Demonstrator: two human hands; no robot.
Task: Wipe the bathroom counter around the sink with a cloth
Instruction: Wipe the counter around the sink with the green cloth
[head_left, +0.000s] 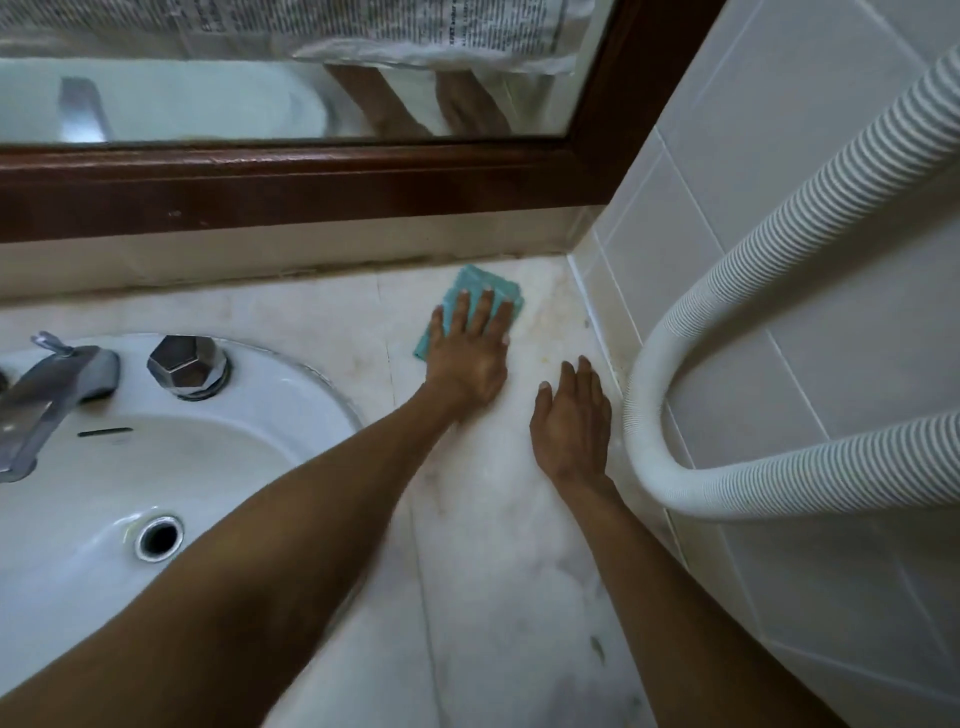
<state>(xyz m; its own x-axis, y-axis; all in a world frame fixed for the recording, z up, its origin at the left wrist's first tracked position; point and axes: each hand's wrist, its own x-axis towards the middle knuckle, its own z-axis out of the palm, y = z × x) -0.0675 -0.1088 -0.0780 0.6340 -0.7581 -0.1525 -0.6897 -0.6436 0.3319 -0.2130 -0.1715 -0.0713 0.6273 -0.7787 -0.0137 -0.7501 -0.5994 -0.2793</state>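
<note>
Marble tabletop (493, 545) beside the sink (322, 387): my left grip (467, 358), released flat, presses the teal cloth (475, 278) near the back corner; my right grip (571, 415) rests flat, empty. Mid-wipe; next, probably the yellowed patch (545, 338) rightward.

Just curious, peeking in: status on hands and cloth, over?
Left hand flat, pressing teal cloth on counter. Right hand open alongside. White hose crowds right edge.

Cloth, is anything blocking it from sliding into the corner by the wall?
Nothing visible. The left hand presses the cloth flat, and only bare stained counter lies between it and the tiled wall. The hose hangs nearer, beside the right hand.
</note>
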